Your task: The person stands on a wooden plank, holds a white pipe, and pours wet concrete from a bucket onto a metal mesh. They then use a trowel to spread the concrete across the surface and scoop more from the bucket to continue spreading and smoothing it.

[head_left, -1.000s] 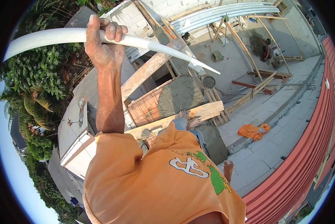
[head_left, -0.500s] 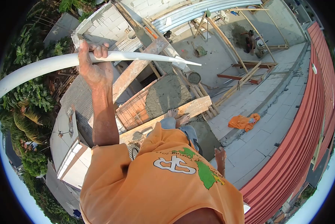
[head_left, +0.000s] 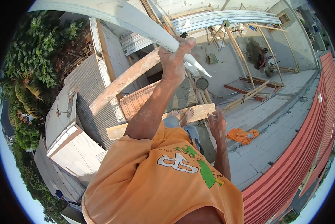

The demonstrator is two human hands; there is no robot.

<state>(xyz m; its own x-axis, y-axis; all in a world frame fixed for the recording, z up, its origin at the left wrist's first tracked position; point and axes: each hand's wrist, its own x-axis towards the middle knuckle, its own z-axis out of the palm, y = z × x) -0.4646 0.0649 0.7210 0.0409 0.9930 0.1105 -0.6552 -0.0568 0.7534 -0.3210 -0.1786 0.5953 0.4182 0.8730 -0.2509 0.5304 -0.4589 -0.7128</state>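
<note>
My left hand (head_left: 174, 61) is raised and closed around a long white pipe (head_left: 137, 24). The pipe slants down from the upper left, thick near the camera, and narrows past my hand to a far end over the wet concrete. My right hand (head_left: 217, 123) is held low at my right side, beyond the plank's end. Its fingers are loosely apart with nothing in them. My bare feet (head_left: 182, 115) are at a wooden plank (head_left: 203, 111), with grey wet concrete (head_left: 185, 93) just beyond.
Steel bars and an orange-brown form (head_left: 137, 101) lie left of the concrete. A bucket (head_left: 202, 83) stands beyond the plank. An orange cloth (head_left: 243, 136) lies on the block wall to the right, near red metal sheeting (head_left: 306, 130). Another person (head_left: 263, 59) is below, among timber props.
My left hand has moved right with the pipe, which now tilts more steeply down. My right hand has come up and forward into fuller view. The camera has shifted slightly.
</note>
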